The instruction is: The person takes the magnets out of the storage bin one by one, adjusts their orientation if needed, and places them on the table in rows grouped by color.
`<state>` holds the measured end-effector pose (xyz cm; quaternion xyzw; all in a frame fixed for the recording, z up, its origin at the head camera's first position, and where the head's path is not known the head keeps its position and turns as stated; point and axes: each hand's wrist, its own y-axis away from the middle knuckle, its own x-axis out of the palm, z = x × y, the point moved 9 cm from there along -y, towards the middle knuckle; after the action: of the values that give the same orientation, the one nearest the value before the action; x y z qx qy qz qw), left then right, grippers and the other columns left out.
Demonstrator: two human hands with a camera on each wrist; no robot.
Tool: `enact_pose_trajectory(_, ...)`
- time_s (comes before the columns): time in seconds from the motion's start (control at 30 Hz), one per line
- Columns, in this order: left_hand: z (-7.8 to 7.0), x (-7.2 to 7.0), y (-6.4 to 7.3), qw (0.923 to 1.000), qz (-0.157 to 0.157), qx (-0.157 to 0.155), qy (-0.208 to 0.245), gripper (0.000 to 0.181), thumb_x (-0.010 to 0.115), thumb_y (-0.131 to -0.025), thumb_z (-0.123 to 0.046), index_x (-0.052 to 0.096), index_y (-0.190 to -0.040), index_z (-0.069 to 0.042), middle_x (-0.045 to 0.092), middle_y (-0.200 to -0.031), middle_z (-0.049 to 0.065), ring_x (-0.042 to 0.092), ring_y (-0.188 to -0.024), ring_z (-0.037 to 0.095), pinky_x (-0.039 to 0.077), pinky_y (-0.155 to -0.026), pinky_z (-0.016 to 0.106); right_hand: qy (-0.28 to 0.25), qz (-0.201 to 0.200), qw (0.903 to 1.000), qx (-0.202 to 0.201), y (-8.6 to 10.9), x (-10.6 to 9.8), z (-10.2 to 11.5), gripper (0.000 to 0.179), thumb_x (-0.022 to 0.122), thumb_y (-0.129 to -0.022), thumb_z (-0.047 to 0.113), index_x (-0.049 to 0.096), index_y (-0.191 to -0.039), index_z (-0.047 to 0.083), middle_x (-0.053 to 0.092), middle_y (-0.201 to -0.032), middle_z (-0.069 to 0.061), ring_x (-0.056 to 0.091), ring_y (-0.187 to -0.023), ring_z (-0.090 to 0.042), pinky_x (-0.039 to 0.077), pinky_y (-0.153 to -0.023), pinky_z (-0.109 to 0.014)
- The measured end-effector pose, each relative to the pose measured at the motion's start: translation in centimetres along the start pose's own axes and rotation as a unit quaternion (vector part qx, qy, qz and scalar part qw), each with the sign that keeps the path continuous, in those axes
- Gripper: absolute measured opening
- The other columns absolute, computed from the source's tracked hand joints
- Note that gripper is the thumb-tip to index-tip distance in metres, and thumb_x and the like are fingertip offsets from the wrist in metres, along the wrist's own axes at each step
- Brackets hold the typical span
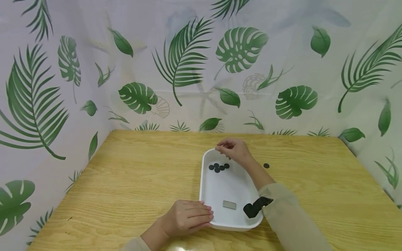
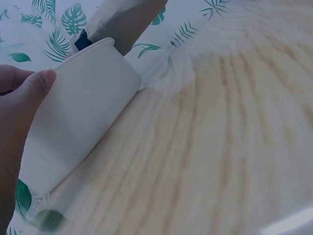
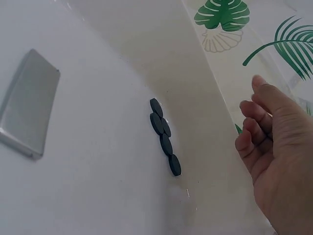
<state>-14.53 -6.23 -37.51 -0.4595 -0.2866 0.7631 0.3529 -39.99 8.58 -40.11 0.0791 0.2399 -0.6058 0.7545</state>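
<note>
A white rectangular tray [image 1: 230,188] with high walls stands on the table. My left hand [image 1: 190,216] grips its near left corner, fingers laid over the rim and the thumb [image 2: 41,81] at the outer wall in the left wrist view. My right hand [image 1: 235,150] is over the tray's far rim, its fingers loosely bent, with nothing visible between them in the right wrist view. Several black discs [image 3: 166,144] lie touching in a cluster at the tray's far end. A flat silver-grey rectangular block [image 1: 229,204] lies on the tray floor at the near end.
One more black disc [image 1: 266,166] lies on the wooden table [image 1: 150,167], right of the tray beyond the right forearm. A leaf-patterned cloth [image 1: 194,69] hangs behind the table and along both sides. A black strap device [image 1: 257,207] is on the right wrist, over the tray.
</note>
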Motion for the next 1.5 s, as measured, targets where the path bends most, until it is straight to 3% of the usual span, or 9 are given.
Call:
enact_pose_trajectory(0.17, 0.0, 0.3, 0.3, 1.0, 0.004, -0.005, 0.003, 0.014, 0.068, -0.088, -0.021, 0.075, -0.084, -0.009, 0.074, -0.084, 0.003, 0.071, -0.081, 0.012, 0.058, -0.079, 0.026, -0.006, 0.057, 0.9983, 0.012, 0.1, 1.2, -0.7, 0.025, 0.075, -0.082, 0.021, 0.071, -0.102, 0.006, 0.066, -0.082, -0.005, 0.055, -0.065, -0.017, 0.056, -0.063, -0.043)
enact_pose_trajectory(0.4, 0.0, 0.2, 0.1, 0.9999, 0.005, -0.009, 0.003, 0.016, 0.067, -0.089, -0.02, 0.075, -0.083, -0.009, 0.074, -0.084, 0.003, 0.071, -0.08, 0.012, 0.058, -0.078, 0.025, -0.016, 0.146, 0.9892, 0.011, 0.7, 2.9, -0.9, 0.027, 0.073, -0.082, 0.01, 0.069, -0.107, 0.0, 0.068, -0.086, -0.005, 0.058, -0.072, -0.016, 0.053, -0.063, -0.026)
enact_pose_trajectory(0.63, 0.1, 0.1, 0.1, 0.9999, 0.005, -0.009, 0.001, 0.015, 0.068, -0.088, -0.02, 0.075, -0.083, -0.009, 0.074, -0.084, 0.002, 0.071, -0.081, 0.012, 0.058, -0.079, 0.025, 0.055, 0.215, 0.9749, 0.024, 1.0, 4.2, -1.5, 0.033, 0.078, -0.078, 0.015, 0.07, -0.109, 0.006, 0.061, -0.077, -0.002, 0.054, -0.068, -0.015, 0.045, -0.057, -0.023)
enact_pose_trajectory(1.0, 0.1, 0.0, 0.0, 1.0, 0.001, -0.006, 0.002, 0.015, 0.068, -0.088, -0.02, 0.076, -0.082, -0.009, 0.074, -0.083, 0.003, 0.071, -0.08, 0.012, 0.058, -0.077, 0.025, 0.081, 0.257, 0.9629, 0.018, 1.3, 4.8, -2.0, 0.025, 0.078, -0.076, 0.01, 0.071, -0.1, 0.005, 0.06, -0.076, -0.001, 0.054, -0.069, -0.013, 0.049, -0.061, -0.023)
enact_pose_trajectory(1.3, 0.1, -0.6, -0.5, 0.9998, -0.015, 0.015, -0.003, 0.014, 0.072, -0.084, -0.021, 0.074, -0.083, -0.007, 0.074, -0.082, 0.003, 0.071, -0.078, 0.012, 0.058, -0.08, 0.025, 0.136, 0.243, 0.96, 0.031, 1.2, 4.4, -2.7, 0.02, 0.079, -0.074, 0.009, 0.073, -0.093, 0.004, 0.062, -0.077, -0.001, 0.052, -0.071, -0.012, 0.047, -0.062, -0.022)
enact_pose_trajectory(1.5, 0.0, -0.7, -0.5, 0.9997, -0.018, 0.014, -0.003, 0.015, 0.073, -0.083, -0.022, 0.074, -0.083, -0.007, 0.074, -0.082, 0.004, 0.071, -0.078, 0.013, 0.057, -0.079, 0.025, 0.15, 0.242, 0.9583, 0.017, 1.2, 4.6, -3.0, 0.018, 0.079, -0.075, 0.008, 0.073, -0.091, 0.005, 0.06, -0.076, -0.001, 0.052, -0.07, -0.012, 0.046, -0.062, -0.021)
